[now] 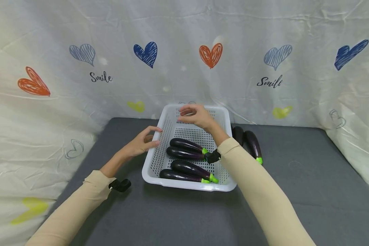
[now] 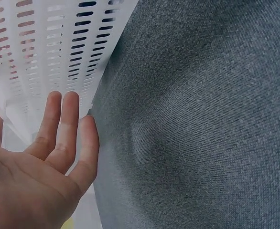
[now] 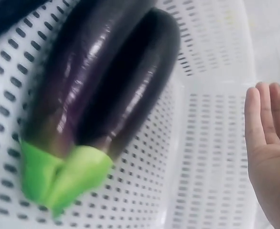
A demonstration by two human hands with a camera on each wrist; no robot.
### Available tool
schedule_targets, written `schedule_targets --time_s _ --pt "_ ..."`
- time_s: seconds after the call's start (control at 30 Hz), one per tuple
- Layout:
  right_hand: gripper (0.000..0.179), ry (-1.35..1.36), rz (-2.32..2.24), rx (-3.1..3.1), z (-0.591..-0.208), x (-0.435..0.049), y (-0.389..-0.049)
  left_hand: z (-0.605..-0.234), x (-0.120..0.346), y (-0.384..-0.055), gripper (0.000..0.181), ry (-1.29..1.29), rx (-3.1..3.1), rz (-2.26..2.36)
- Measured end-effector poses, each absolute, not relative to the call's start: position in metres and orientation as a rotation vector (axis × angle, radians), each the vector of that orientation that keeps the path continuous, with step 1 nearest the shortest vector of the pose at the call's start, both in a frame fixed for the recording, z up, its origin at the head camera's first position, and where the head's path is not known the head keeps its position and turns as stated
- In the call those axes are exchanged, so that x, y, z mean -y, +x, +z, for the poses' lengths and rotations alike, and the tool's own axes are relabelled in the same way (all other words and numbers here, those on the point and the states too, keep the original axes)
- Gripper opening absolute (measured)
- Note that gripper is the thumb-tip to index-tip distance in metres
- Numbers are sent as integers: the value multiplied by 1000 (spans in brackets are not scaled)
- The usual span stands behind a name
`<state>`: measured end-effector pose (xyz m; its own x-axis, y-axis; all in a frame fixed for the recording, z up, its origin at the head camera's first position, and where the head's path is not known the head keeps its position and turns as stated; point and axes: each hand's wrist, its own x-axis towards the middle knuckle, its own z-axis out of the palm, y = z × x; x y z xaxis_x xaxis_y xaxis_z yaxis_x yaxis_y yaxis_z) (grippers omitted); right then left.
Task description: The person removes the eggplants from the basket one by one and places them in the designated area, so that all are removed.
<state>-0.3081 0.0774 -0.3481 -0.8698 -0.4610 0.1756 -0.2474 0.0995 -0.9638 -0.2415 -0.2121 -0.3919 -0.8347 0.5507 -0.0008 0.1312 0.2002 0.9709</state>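
A white perforated plastic basket (image 1: 165, 124) holds several dark purple eggplants (image 1: 187, 167) with green caps, lying in two pairs. Over the far part of the basket hovers my right hand (image 1: 196, 116), its fingers extended with nothing between them. In the right wrist view, this hand (image 3: 271, 138) is apart from a pair of eggplants (image 3: 140, 90). My left hand (image 1: 141, 141) is at the basket's left rim, thumb and fingertips close to it. The left wrist view shows the left hand's loosely extended fingers (image 2: 68, 129) beside the outer wall (image 2: 59, 52).
Right of the basket, two more eggplants (image 1: 253, 145) lie on the dark grey tabletop (image 1: 304, 184), partly hidden by my right forearm. A pale curtain (image 1: 178, 78) printed with hearts hangs behind the table and along its sides.
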Motion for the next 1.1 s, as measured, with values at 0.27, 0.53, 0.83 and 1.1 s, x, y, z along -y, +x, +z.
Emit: schedule_targets --time_s 0.27,0.53,0.83,1.1 --pt "56 -649 -1639 -2323 -375 -67 -305 -393 213 -242 49 621 -2150 1651" --pt "61 -627 -1510 -2315 -399 -63 -300 -394 212 -242 50 618 -2155 1648" --pt "60 -639 -1409 -2348 -405 -58 -298 -391 212 -241 49 607 -2170 1638" --pt "47 -684 -1368 -2349 -407 -59 -299 -391 212 -243 49 607 -2169 1635"
